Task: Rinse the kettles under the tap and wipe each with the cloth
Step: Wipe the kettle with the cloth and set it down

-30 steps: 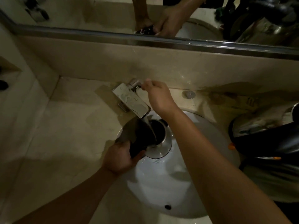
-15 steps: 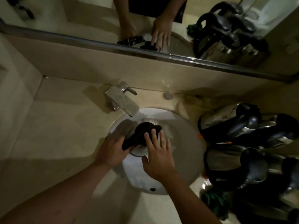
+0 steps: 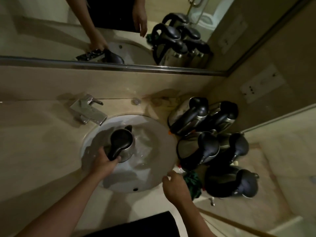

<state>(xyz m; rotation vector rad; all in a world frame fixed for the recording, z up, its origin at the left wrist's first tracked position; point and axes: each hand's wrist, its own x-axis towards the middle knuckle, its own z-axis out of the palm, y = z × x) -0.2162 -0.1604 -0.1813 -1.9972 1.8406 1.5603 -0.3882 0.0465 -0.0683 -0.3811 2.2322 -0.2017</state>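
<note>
A steel kettle with a black lid and handle (image 3: pixel 122 144) stands upright inside the white sink basin (image 3: pixel 153 130). My left hand (image 3: pixel 102 162) grips its handle. My right hand (image 3: pixel 176 187) hovers at the basin's right rim, fingers loosely apart and holding nothing, right beside a crumpled dark green cloth (image 3: pixel 193 183). The chrome tap (image 3: pixel 88 111) sits behind the basin on the left, with no water running from it.
Several more steel kettles with black handles (image 3: pixel 205 147) crowd the counter to the right of the sink, up to the corner wall. A mirror (image 3: pixel 102 31) runs along the back. The beige counter (image 3: pixel 39 142) stretches left of the basin.
My right hand left the tap, passed over the kettle's lid, then moved right to the cloth. The water stopped, and the kettle now stands lower in the basin. The view swung right.
</note>
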